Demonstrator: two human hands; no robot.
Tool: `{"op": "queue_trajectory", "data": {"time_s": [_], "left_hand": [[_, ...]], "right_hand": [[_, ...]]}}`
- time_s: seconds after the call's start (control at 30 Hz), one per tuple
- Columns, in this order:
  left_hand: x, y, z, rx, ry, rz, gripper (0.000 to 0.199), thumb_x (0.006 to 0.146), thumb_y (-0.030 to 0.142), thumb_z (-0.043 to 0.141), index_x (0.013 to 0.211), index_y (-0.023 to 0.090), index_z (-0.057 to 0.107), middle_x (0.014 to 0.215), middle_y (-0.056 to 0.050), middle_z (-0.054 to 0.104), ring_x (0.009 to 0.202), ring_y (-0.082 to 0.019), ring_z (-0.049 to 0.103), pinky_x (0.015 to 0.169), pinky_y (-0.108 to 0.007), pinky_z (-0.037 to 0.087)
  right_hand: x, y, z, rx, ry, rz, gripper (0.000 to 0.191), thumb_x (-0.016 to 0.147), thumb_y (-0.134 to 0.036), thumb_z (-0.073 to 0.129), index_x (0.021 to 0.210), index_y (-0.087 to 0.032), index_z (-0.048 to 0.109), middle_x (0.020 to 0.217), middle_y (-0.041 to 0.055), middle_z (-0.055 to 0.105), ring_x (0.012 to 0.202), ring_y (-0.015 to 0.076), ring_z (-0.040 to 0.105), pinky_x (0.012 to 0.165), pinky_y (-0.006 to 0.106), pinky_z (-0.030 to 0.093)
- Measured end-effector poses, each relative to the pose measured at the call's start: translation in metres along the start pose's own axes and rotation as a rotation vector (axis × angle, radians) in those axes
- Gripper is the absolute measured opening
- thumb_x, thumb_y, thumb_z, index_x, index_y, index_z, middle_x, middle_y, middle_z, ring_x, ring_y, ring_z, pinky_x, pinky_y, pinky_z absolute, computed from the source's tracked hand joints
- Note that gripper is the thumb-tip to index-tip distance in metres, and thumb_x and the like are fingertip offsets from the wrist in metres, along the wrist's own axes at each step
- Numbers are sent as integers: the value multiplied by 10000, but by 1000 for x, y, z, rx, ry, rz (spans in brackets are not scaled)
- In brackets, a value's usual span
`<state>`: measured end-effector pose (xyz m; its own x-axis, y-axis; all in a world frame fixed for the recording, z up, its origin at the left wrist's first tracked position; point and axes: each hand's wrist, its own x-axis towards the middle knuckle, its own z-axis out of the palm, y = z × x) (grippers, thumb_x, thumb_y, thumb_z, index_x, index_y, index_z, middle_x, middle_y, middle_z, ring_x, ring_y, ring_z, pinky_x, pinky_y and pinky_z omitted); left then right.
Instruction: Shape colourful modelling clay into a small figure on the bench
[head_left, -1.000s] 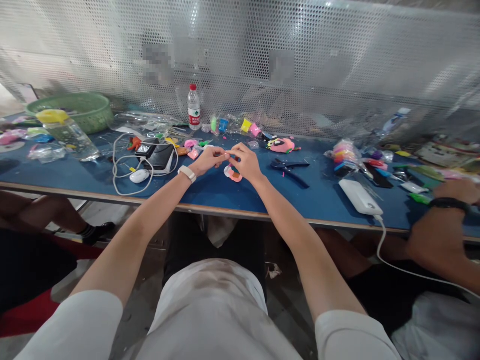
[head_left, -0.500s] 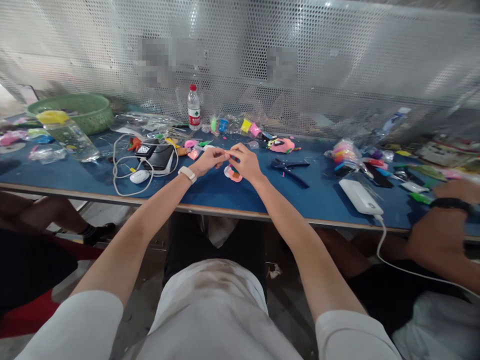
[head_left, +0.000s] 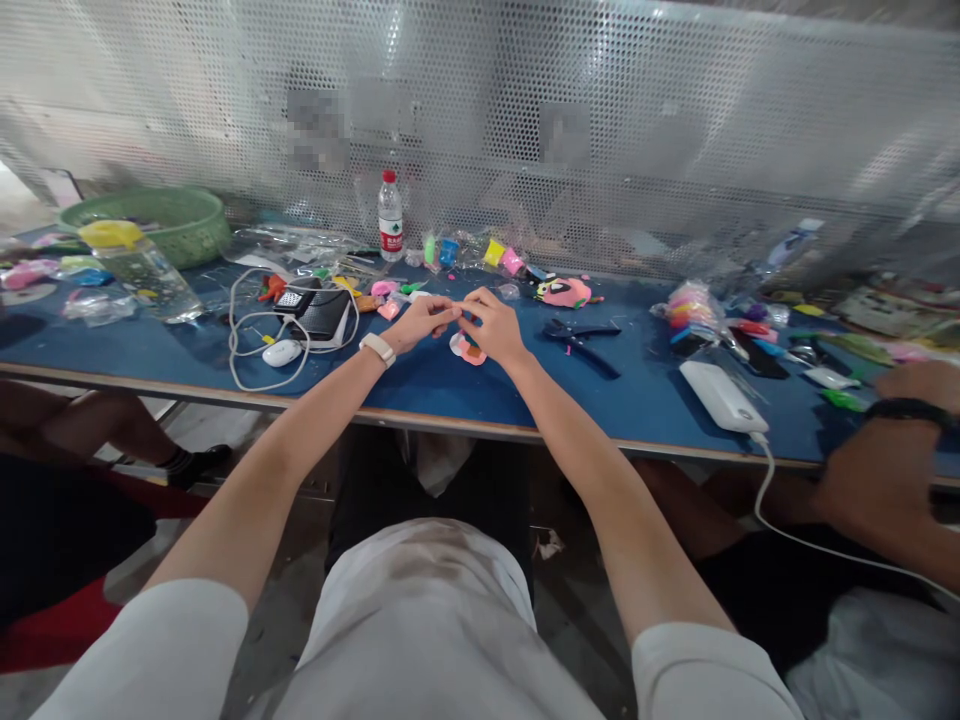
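My left hand (head_left: 422, 322) and my right hand (head_left: 490, 325) meet fingertip to fingertip above the blue table. Both are closed in a pinch, and whatever sits between the fingertips is too small or too hidden to name. Just below my right fingers lies a pink, orange and white clay piece (head_left: 470, 351), partly covered by that hand. Pink lumps of clay (head_left: 388, 308) rest beyond my left wrist. To the right of my hands is a pair of dark blue pliers (head_left: 581, 345) with spread handles. A pink clay figure (head_left: 564, 291) lies behind the pliers.
On the left stand a green basin (head_left: 184, 228), a yellow-lidded jug (head_left: 142, 270) and a white cable (head_left: 234, 350) beside a black box. A red-capped bottle (head_left: 390, 220) stands at the back. Rightward lie a white power bank (head_left: 721, 396) and a co-worker's arm (head_left: 885, 470).
My hands stay together with fingertips touching and shift only slightly. The view has moved a little; the objects on the table keep their places.
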<state>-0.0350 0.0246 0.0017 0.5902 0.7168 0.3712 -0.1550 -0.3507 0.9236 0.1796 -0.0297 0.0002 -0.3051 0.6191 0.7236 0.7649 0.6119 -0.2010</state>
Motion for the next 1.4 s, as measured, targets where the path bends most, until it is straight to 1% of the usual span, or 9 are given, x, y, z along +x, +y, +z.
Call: {"op": "queue_trajectory", "data": {"time_s": [0.2,0.33,0.5,0.67,0.8,1.0,1.13,1.2,1.4], "left_hand": [[1,-3,0,46,28,20,622,864,721,982,872,147,742,614,45,561,537,-73,492,525,-217,380],[0,-1,0,37,31,15,578,886,668,988,861,152,729,624,47,562,537,-68,493,529,-215,379],[0,1,2,38,23,14,557,907,654,970,872,148,740,625,44,555,533,-69,481,527,-220,374],[-1,2,2,116,62,-3,521,888,613,983,859,158,733,634,40,564,546,-80,500,526,-220,365],[-1,1,2,147,57,7,570,886,669,967,827,158,721,622,39,550,547,-82,494,526,-225,349],[-1,1,0,82,-4,31,660,860,777,953,862,146,761,611,35,549,547,-80,479,526,-226,349],[-1,3,0,32,-30,26,631,886,742,953,875,139,770,628,27,562,548,-83,491,528,-225,376],[-1,3,0,26,-35,20,614,906,728,941,882,139,767,635,23,567,547,-86,497,525,-227,382],[0,-2,-2,107,17,39,629,916,752,920,843,160,720,623,37,549,543,-83,493,522,-219,368]], "right_hand": [[1,-3,0,17,16,14,316,1155,-401,616,1242,-259,884,1197,90,785,856,201,700,833,348,607],[1,-3,0,41,21,12,308,1151,-414,628,1249,-270,881,1198,84,785,854,201,703,857,356,621],[1,-1,-1,41,13,3,293,1157,-397,636,1259,-263,876,1199,86,783,859,199,710,865,352,618],[0,-1,0,21,-7,11,259,1140,-363,654,1221,-263,879,1195,87,789,882,205,724,839,345,608],[1,-2,-1,11,-2,18,232,1112,-324,672,1194,-259,879,1194,88,791,863,203,710,819,349,591],[0,-4,-3,13,-6,10,220,1112,-321,676,1196,-249,866,1203,83,790,852,190,709,816,337,588],[0,-3,-2,16,12,-2,208,1109,-295,700,1228,-245,863,1197,78,788,852,189,714,828,335,586],[1,-3,-3,20,8,1,193,1111,-280,705,1214,-240,863,1189,77,786,850,188,715,837,337,586],[1,-3,-3,18,-12,32,191,1131,-304,693,1166,-250,872,1161,73,777,846,194,703,822,344,572]]}}
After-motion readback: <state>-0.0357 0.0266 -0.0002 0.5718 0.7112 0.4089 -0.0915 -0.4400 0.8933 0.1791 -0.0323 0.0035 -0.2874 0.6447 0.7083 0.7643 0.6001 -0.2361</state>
